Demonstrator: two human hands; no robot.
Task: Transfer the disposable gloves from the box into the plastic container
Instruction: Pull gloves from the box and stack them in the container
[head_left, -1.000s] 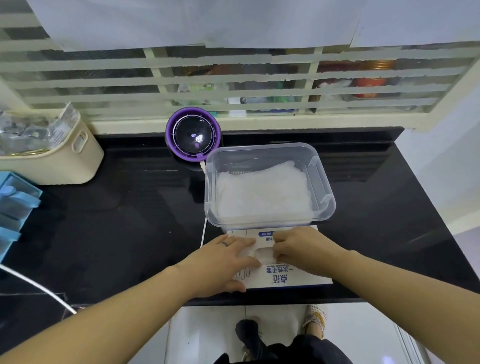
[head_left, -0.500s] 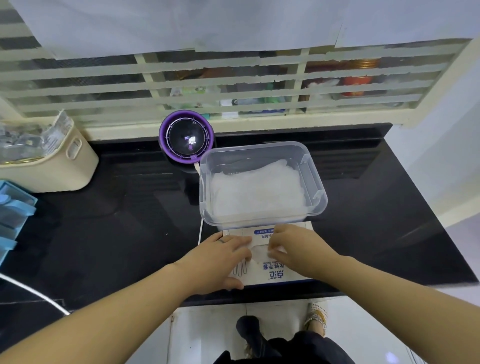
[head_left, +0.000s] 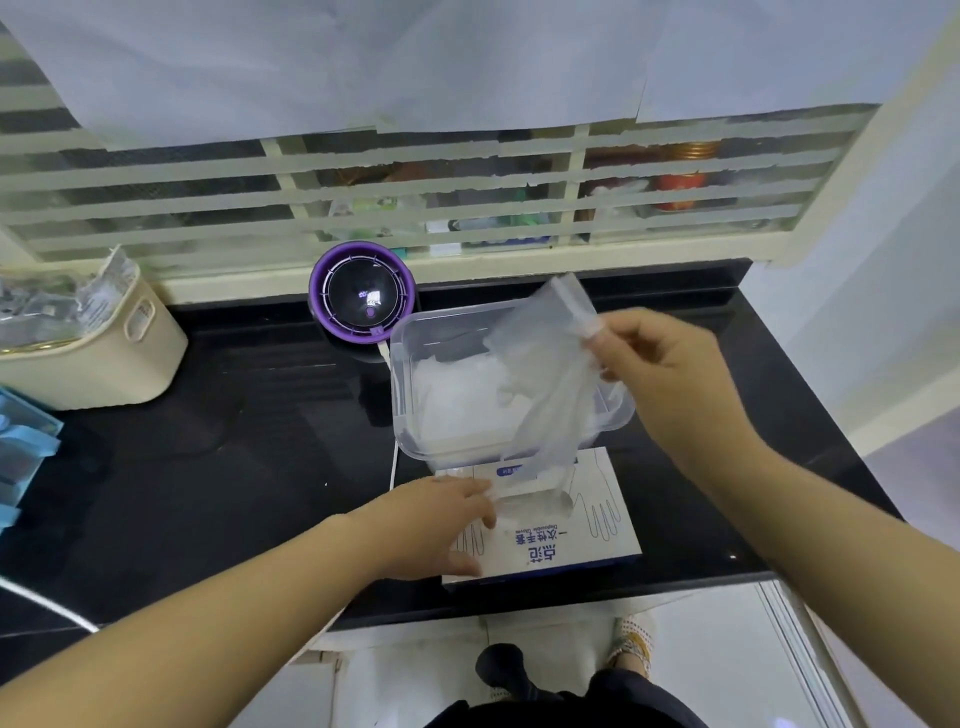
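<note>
— Glove in the air, pinched at the cuff by the right hand, hanging down over the near wall of the plastic container!
— And the left hand?
— Fingers straight, pressing flat on the box (it sits at the near edge of the tabletop, container just behind it).
— Inside the container?
— A white heap of gloves.

I'm in a home kitchen: black stone counter, slatted window fronting jars, cream basket far left.
</note>
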